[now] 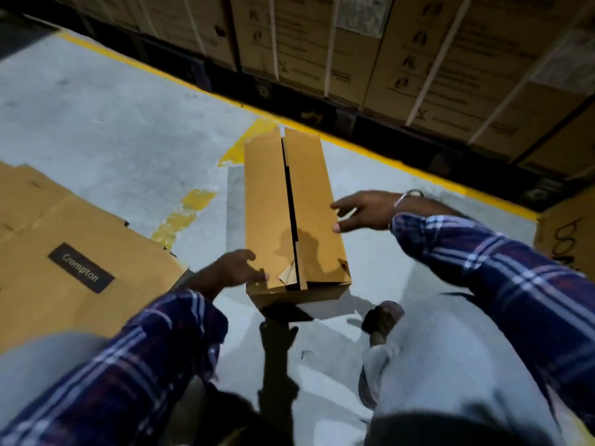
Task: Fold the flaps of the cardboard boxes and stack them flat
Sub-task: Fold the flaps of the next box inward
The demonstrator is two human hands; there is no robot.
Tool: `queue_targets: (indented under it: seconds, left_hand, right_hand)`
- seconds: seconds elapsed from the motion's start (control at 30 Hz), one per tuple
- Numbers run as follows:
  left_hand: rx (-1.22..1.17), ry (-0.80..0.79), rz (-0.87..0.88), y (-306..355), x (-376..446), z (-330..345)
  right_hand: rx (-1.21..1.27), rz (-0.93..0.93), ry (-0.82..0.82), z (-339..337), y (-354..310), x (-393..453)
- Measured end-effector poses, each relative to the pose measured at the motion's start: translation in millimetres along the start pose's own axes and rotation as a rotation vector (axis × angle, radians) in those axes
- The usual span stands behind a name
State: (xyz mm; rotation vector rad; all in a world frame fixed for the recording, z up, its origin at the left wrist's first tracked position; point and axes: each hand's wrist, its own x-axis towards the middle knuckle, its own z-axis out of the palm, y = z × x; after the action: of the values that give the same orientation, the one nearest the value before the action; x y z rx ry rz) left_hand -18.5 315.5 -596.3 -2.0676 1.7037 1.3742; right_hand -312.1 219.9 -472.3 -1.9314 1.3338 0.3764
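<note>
A long, narrow cardboard box (289, 214) lies on the grey floor in front of me, its two top flaps folded down with a dark gap running along the middle. My left hand (236, 268) touches the near left corner of the box, fingers loosely bent and holding nothing. My right hand (363, 210) hovers at the box's right edge with fingers spread, and I cannot tell if it touches the cardboard. Flattened boxes (64, 252), the top one bearing a dark printed label, lie stacked on the floor at the left.
A wall of large strapped cartons (386, 53) stands behind a yellow floor line (193, 82). Another carton (566, 239) sits at the far right. My knees and one sandalled foot (383, 317) are at the bottom of the view.
</note>
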Motion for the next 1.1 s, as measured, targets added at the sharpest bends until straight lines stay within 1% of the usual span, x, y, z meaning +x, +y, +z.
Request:
queue_targets:
  seconds: [0.07,0.1,0.17,0.2,0.23,0.27,0.33,0.37,0.43,0.5,0.57,0.67,0.77,0.83,0.97,1.03,1.1]
  left_hand:
    - [0.107,-0.058,0.071,20,-24,-31]
    - [0.161,-0.058,0.106,31,-40,-44]
    - [0.257,-0.014,0.164,50,-70,-61]
    - [0.285,0.012,0.187,56,-83,-64]
    - [0.297,0.032,0.205,59,-92,-64]
    - [0.31,0.036,0.214,62,-99,-61]
    - [0.349,-0.017,0.203,65,-105,-49]
    - [0.369,-0.053,0.198,65,-104,-42]
    - [0.397,-0.094,0.2,67,-96,-31]
    - [0.45,-0.096,0.21,70,-85,-26]
    - [0.512,-0.086,0.204,70,-75,-29]
    - [0.601,-0.058,0.223,70,-56,-38]
    - [0.615,-0.028,0.247,73,-42,-43]
    - [0.621,-0.024,0.267,78,-38,-43]
    - [0.622,-0.054,0.274,87,-32,-39]
    - [0.621,-0.064,0.277,89,-31,-36]
    - [0.613,-0.078,0.277,89,-29,-34]
  right_hand:
    - [-0.009,0.007,0.12,-19,-28,-29]
    - [0.003,0.006,0.205,-19,-36,-42]
    - [0.134,0.015,0.373,5,-39,-56]
    - [0.201,0.035,0.415,25,-36,-59]
    - [0.203,0.076,0.406,45,-33,-57]
    - [0.138,0.128,0.337,64,-30,-49]
    - [0.001,0.189,0.183,90,-28,-25]
    - [-0.029,0.194,0.155,99,-30,-13]
    - [-0.104,0.211,0.161,116,-30,13]
    - [-0.174,0.252,0.163,138,-23,35]
    - [-0.192,0.287,0.164,161,-15,53]
    - [-0.167,0.297,0.246,186,-6,77]
    - [-0.113,0.305,0.281,206,5,93]
    - [-0.075,0.29,0.336,214,11,93]
    - [0.027,0.194,0.513,211,16,83]
    - [0.141,0.145,0.609,203,23,73]
    - [0.256,0.126,0.754,194,30,62]
